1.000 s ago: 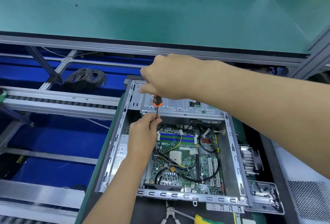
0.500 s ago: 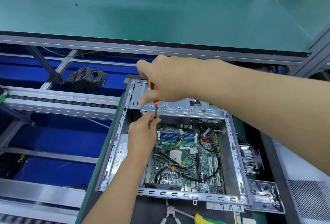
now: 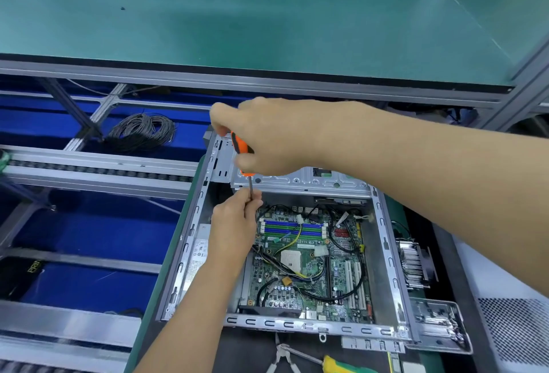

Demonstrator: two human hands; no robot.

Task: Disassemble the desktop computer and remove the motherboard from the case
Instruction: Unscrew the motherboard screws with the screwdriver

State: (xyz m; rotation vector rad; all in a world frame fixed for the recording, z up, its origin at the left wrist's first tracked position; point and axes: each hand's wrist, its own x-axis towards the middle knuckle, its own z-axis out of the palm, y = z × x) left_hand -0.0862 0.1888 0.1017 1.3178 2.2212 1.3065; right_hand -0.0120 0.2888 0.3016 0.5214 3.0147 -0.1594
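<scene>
**Board still seated, screwdriver at work**

Inside the open case [image 3: 386, 242] on the counter [image 3: 445, 254] lies the motherboard [image 3: 309, 265], thin, stiff and likely fragile; best lifted by its bare edges. Right hand [image 3: 267, 138] grips the screwdriver [image 3: 241, 150]; left hand [image 3: 234, 224] fingers [image 3: 252, 197] pinch its shaft.
</scene>
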